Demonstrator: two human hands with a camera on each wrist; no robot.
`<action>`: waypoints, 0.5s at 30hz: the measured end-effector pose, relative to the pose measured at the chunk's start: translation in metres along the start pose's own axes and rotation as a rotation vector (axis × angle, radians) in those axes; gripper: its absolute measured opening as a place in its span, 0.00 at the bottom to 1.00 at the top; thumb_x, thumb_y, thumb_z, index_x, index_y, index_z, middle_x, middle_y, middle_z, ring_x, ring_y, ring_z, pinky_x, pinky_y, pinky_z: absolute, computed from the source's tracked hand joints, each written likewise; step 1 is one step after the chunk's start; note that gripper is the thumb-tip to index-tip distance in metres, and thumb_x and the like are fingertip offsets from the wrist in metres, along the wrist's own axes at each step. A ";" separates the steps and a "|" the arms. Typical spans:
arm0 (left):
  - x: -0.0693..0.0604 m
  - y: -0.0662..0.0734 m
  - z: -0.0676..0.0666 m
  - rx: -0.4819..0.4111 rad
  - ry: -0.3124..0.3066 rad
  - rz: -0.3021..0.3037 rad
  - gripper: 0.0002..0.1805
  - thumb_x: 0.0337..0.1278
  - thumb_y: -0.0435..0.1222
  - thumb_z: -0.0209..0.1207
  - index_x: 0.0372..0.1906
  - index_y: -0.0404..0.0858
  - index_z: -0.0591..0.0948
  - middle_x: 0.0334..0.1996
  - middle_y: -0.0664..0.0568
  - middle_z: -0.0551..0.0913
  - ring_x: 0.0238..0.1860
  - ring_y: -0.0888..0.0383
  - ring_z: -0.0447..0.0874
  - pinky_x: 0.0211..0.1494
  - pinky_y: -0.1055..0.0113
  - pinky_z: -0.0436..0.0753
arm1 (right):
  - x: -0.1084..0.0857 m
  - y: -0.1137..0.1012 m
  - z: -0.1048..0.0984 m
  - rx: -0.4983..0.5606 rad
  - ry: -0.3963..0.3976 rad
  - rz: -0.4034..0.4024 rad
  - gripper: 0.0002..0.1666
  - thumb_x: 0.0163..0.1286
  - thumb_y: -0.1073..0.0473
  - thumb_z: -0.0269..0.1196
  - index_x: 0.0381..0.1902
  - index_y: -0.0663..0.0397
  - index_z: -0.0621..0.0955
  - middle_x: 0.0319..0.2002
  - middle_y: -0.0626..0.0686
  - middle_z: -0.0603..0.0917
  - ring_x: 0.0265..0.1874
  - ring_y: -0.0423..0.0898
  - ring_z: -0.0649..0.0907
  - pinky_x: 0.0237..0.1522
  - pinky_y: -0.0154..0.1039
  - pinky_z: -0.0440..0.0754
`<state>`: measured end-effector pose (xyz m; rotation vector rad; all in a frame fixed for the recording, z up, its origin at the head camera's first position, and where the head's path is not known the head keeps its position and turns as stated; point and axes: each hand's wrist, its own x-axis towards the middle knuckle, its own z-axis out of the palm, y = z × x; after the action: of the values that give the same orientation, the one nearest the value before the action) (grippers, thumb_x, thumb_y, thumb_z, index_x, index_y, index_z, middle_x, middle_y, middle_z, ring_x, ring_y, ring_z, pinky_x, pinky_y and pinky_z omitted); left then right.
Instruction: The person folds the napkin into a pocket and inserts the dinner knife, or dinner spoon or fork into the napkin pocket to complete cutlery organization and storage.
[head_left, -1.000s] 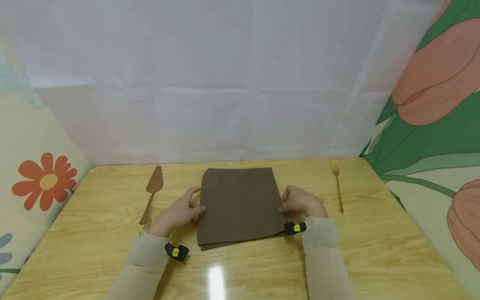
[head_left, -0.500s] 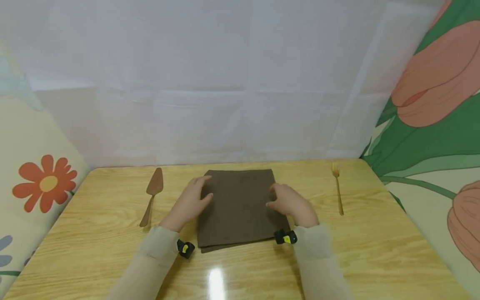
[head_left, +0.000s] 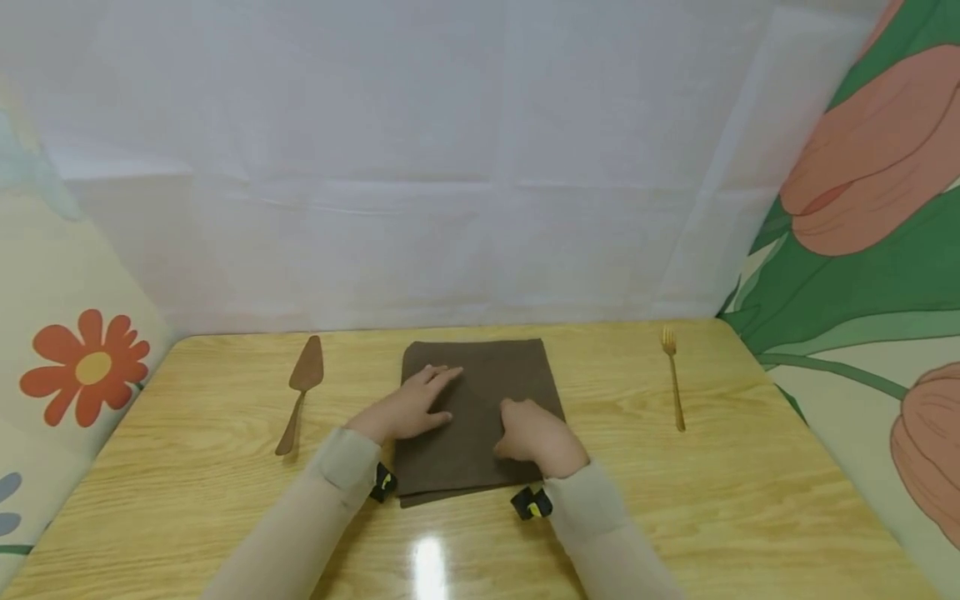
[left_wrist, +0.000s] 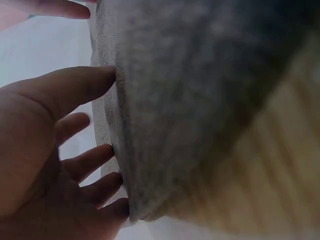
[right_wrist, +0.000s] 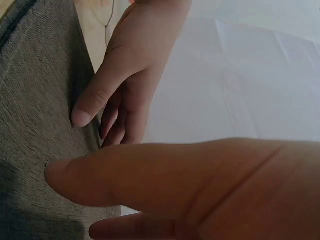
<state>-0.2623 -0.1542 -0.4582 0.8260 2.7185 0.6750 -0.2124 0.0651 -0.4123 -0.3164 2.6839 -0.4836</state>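
Note:
A folded dark brown cloth napkin (head_left: 476,458) lies flat on the wooden table in the head view. My left hand (head_left: 408,408) reaches over its left side, fingers extended and thumb apart. On its right half rests my right hand (head_left: 536,433), with the fingers partly hidden from the head camera. The left wrist view shows the fingertips of the left hand (left_wrist: 30,135) against the cloth (left_wrist: 150,100). Seen from the right wrist, the thumb of the right hand (right_wrist: 165,175) is extended along the fabric (right_wrist: 35,100). Neither hand grips any of the cloth.
To the left of the napkin lies a cake server (head_left: 306,367), blade pointing away. A gold fork (head_left: 673,379) lies at the right, tines away. Behind the wooden table (head_left: 712,517) hangs a white sheet (head_left: 450,167), with flower-patterned panels (head_left: 862,300) on both sides.
Both hands have moved inward from the napkin's side edges onto its top, coming closer together. Released from the edges, the napkin stays in place.

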 end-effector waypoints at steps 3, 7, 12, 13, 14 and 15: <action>-0.001 0.001 0.001 0.016 -0.052 -0.027 0.36 0.74 0.39 0.58 0.78 0.33 0.59 0.77 0.29 0.52 0.77 0.28 0.43 0.75 0.34 0.54 | 0.001 -0.003 0.003 -0.030 -0.012 0.023 0.35 0.63 0.59 0.73 0.64 0.67 0.75 0.59 0.65 0.81 0.58 0.60 0.80 0.57 0.55 0.80; -0.003 0.008 -0.002 0.044 -0.090 -0.054 0.36 0.75 0.41 0.57 0.78 0.32 0.59 0.78 0.28 0.49 0.77 0.27 0.42 0.75 0.35 0.53 | 0.004 -0.005 0.005 -0.075 0.002 0.034 0.33 0.62 0.58 0.74 0.62 0.66 0.77 0.56 0.65 0.81 0.58 0.61 0.79 0.59 0.61 0.77; -0.006 0.019 -0.005 0.087 -0.147 -0.109 0.39 0.74 0.43 0.58 0.79 0.32 0.57 0.78 0.28 0.48 0.76 0.27 0.43 0.75 0.36 0.54 | 0.008 0.000 0.006 -0.051 0.014 0.026 0.30 0.62 0.57 0.74 0.58 0.66 0.79 0.55 0.65 0.81 0.57 0.61 0.79 0.59 0.62 0.77; -0.007 0.021 -0.005 0.092 -0.157 -0.128 0.40 0.73 0.44 0.59 0.79 0.32 0.57 0.78 0.28 0.48 0.76 0.27 0.43 0.75 0.36 0.54 | 0.009 0.002 0.005 -0.042 0.018 0.024 0.30 0.62 0.57 0.74 0.57 0.66 0.79 0.55 0.65 0.80 0.57 0.61 0.79 0.60 0.62 0.76; -0.007 0.024 -0.006 0.100 -0.166 -0.144 0.41 0.71 0.45 0.61 0.79 0.32 0.57 0.78 0.29 0.49 0.76 0.27 0.44 0.75 0.36 0.55 | 0.010 0.004 0.005 -0.031 0.022 0.025 0.29 0.63 0.57 0.74 0.57 0.66 0.79 0.56 0.65 0.80 0.57 0.62 0.79 0.61 0.62 0.75; -0.008 0.027 -0.005 0.114 -0.173 -0.160 0.42 0.70 0.45 0.62 0.79 0.33 0.57 0.78 0.29 0.49 0.76 0.27 0.45 0.75 0.36 0.57 | 0.011 0.006 0.004 -0.022 0.028 0.024 0.30 0.63 0.57 0.74 0.57 0.67 0.79 0.56 0.66 0.79 0.59 0.63 0.78 0.63 0.63 0.73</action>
<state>-0.2446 -0.1410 -0.4397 0.6485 2.6490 0.3989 -0.2211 0.0665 -0.4221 -0.2855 2.7186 -0.4556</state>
